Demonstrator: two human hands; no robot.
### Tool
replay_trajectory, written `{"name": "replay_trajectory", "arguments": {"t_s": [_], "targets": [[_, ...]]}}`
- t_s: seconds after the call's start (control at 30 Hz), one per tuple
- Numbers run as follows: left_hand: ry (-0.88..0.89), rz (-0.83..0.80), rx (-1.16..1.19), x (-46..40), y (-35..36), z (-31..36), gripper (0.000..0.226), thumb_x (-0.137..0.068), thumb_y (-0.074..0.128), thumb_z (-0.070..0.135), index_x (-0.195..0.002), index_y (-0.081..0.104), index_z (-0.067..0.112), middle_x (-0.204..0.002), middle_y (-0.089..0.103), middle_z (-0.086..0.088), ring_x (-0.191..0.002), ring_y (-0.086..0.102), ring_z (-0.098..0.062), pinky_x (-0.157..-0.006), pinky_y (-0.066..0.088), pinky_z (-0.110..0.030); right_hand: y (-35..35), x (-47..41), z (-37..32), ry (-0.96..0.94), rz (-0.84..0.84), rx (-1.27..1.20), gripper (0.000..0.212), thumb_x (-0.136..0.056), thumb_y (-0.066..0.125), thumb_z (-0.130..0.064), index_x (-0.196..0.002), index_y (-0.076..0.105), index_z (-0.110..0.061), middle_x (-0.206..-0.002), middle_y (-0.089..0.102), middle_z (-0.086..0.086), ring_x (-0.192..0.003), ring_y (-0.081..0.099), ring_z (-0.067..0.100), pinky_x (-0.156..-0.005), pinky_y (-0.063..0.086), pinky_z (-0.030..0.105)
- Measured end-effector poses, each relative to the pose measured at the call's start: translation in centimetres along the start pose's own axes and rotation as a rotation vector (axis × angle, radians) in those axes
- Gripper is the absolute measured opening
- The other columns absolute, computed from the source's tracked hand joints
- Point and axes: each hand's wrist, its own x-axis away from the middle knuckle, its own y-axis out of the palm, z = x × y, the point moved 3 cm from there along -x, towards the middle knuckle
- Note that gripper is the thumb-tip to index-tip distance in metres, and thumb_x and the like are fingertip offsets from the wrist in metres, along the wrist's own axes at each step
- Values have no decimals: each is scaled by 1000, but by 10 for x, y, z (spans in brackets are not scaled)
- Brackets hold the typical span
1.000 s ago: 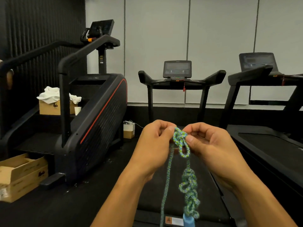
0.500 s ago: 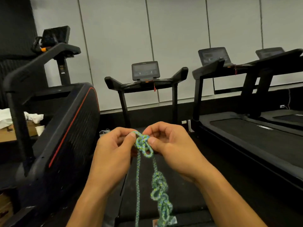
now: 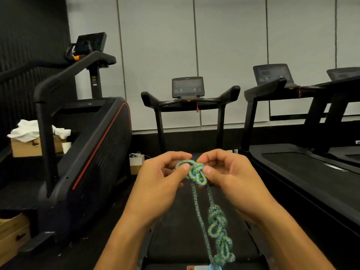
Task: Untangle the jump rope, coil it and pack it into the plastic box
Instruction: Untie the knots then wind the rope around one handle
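A green-and-blue braided jump rope (image 3: 216, 221) hangs in front of me over a treadmill belt. Its top knot (image 3: 196, 173) sits between my two hands at chest height. My left hand (image 3: 161, 184) pinches a loosened loop on the knot's left side with thumb and fingers. My right hand (image 3: 228, 178) pinches the knot's right side. Below the hands, one plain strand and one strand with several more knots hang down. A light blue handle end (image 3: 211, 267) shows at the bottom edge. No plastic box is in view.
A black treadmill (image 3: 187, 106) stands straight ahead, two more treadmills (image 3: 303, 158) to the right, and a stair-climber machine (image 3: 83, 145) to the left. Cardboard boxes (image 3: 13, 234) lie at the lower left, another with white cloth (image 3: 31, 145) behind the climber.
The view swung right, then back left. The top knot has loosened: a loop now stands open on its left side under my left thumb. Both hands stay on the knot.
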Motion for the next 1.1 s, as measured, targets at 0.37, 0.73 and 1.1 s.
{"name": "replay_trajectory", "arguments": {"t_s": [0.37, 0.73, 1.1], "targets": [[-61, 339, 110, 0, -6, -8, 14, -101, 47, 19, -91, 54, 26, -72, 74, 5, -75, 73, -20, -76, 59, -55, 22, 3, -3, -23, -63, -80, 24, -91, 53, 11, -87, 68, -8, -74, 70, 3, -60, 64, 19, -58, 52, 23], [-32, 129, 101, 1, -21, -1, 15, -79, 68, 23, -92, 72, 29, -89, 76, -2, -87, 74, -21, -84, 59, -52, 27, -3, 2, -49, 13, -49, 22, -94, 51, 8, -90, 67, -7, -78, 71, 9, -60, 65, 18, -57, 52, 22], [27, 91, 21, -2, -2, -3, 17, -90, 70, 9, -94, 76, 24, -87, 77, 1, -85, 73, -15, -74, 56, -34, 18, -1, -2, -79, 29, 113, 21, -93, 54, 6, -91, 67, -11, -84, 69, 7, -72, 68, 18, -61, 56, 25]]}}
